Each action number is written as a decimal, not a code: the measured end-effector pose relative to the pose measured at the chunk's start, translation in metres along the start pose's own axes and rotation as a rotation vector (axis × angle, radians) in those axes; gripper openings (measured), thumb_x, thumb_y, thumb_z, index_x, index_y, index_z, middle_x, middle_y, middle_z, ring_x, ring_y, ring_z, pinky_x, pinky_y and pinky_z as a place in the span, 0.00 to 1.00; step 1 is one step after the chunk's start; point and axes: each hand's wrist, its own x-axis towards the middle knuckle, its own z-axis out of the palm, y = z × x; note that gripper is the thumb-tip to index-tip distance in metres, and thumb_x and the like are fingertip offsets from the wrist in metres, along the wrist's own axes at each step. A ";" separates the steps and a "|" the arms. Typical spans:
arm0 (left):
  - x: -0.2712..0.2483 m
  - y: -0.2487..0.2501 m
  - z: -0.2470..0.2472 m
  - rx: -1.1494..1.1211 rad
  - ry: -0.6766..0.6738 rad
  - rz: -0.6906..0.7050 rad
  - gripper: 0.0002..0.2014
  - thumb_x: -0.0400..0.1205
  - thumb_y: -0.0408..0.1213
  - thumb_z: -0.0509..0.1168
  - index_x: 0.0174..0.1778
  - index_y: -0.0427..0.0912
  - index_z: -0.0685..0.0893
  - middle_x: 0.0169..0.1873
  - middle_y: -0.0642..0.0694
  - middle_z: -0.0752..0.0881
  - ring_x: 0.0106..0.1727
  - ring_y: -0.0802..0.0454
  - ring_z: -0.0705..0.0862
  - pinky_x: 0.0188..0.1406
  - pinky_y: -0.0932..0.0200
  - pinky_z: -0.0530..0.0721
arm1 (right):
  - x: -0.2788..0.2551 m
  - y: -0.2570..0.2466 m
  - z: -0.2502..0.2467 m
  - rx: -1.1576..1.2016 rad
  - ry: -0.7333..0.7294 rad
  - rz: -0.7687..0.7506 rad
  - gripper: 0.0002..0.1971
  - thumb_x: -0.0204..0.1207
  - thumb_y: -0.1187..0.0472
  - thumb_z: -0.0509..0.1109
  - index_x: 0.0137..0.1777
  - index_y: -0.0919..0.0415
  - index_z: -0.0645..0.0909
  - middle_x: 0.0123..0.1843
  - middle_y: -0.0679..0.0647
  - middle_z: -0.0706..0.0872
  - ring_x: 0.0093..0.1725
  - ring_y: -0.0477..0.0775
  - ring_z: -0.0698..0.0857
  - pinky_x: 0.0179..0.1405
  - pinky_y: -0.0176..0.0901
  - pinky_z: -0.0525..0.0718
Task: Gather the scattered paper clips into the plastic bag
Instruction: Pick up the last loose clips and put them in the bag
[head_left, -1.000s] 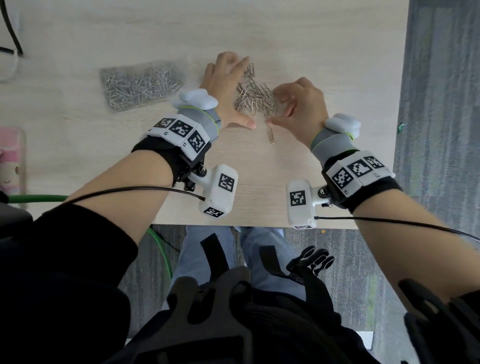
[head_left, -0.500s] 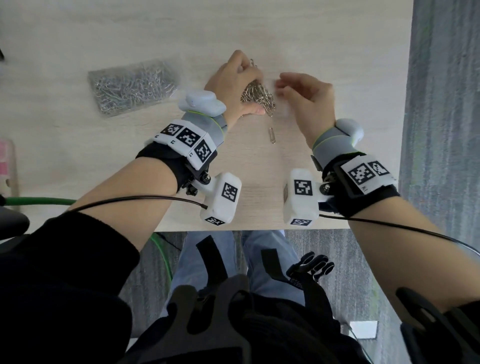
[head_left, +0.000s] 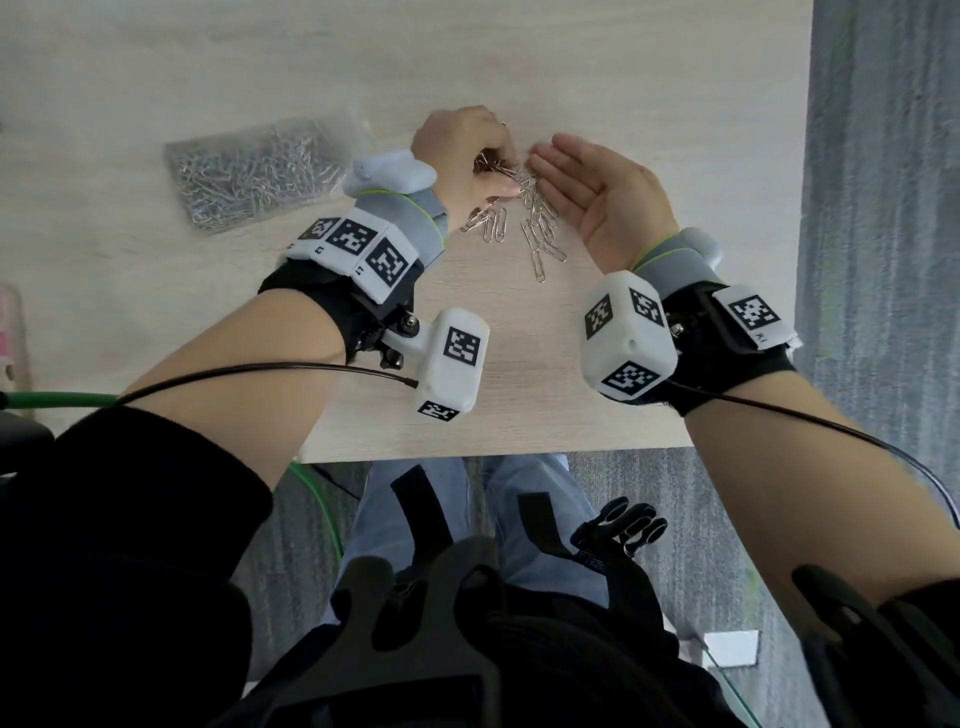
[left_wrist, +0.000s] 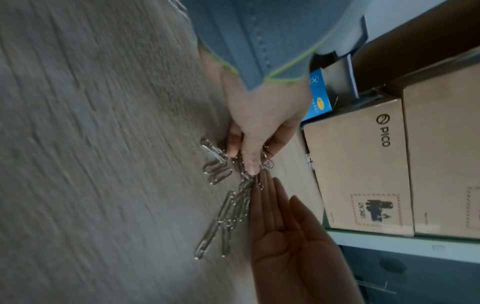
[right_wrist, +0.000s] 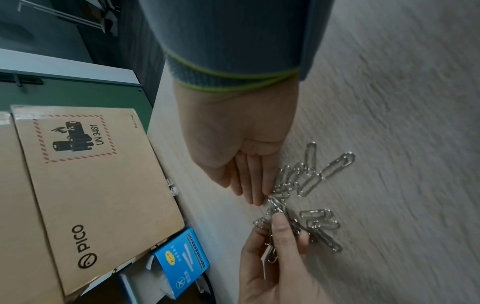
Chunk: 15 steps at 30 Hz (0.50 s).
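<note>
A clear plastic bag (head_left: 254, 174) packed with silver paper clips lies at the table's left. My left hand (head_left: 488, 156) grips a bunch of clips (left_wrist: 263, 162), fingers curled round them just above the wood. Several loose clips (head_left: 537, 234) lie between the hands and toward me, also visible as loose clips (right_wrist: 311, 179) in the right wrist view. My right hand (head_left: 561, 166) stands on its edge, fingers straight, palm facing the left hand. Its fingertips (right_wrist: 257, 199) touch the pile, and it holds nothing.
Cardboard boxes (left_wrist: 363, 164) and a small blue box (right_wrist: 182, 265) stand beyond the table's far edge. The table's right edge (head_left: 802, 260) drops to grey carpet. A pink object (head_left: 10, 332) and a green cable (head_left: 57, 400) sit at the left.
My right hand uncurled and turned flat with its palm toward the left hand. The left hand closed round a bunch of clips. More clips now lie loose between the hands.
</note>
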 end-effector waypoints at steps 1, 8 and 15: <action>0.000 0.001 -0.002 -0.031 0.006 -0.007 0.13 0.69 0.38 0.75 0.46 0.36 0.88 0.44 0.37 0.84 0.42 0.48 0.79 0.43 0.60 0.73 | 0.000 -0.001 0.002 0.001 0.015 0.008 0.08 0.81 0.68 0.60 0.51 0.70 0.80 0.40 0.59 0.92 0.44 0.54 0.91 0.47 0.40 0.89; -0.002 0.036 -0.015 -0.155 -0.051 0.117 0.12 0.66 0.41 0.75 0.42 0.39 0.89 0.38 0.43 0.85 0.35 0.54 0.79 0.43 0.56 0.80 | -0.008 -0.003 0.014 0.036 0.026 0.044 0.14 0.84 0.62 0.56 0.42 0.67 0.80 0.31 0.56 0.89 0.30 0.51 0.88 0.33 0.40 0.88; -0.003 0.052 -0.018 -0.201 -0.152 0.160 0.16 0.63 0.39 0.75 0.47 0.45 0.89 0.38 0.52 0.85 0.35 0.63 0.81 0.41 0.67 0.81 | -0.019 -0.009 0.023 0.157 -0.103 0.180 0.20 0.86 0.61 0.48 0.43 0.67 0.79 0.34 0.57 0.89 0.35 0.54 0.89 0.32 0.42 0.89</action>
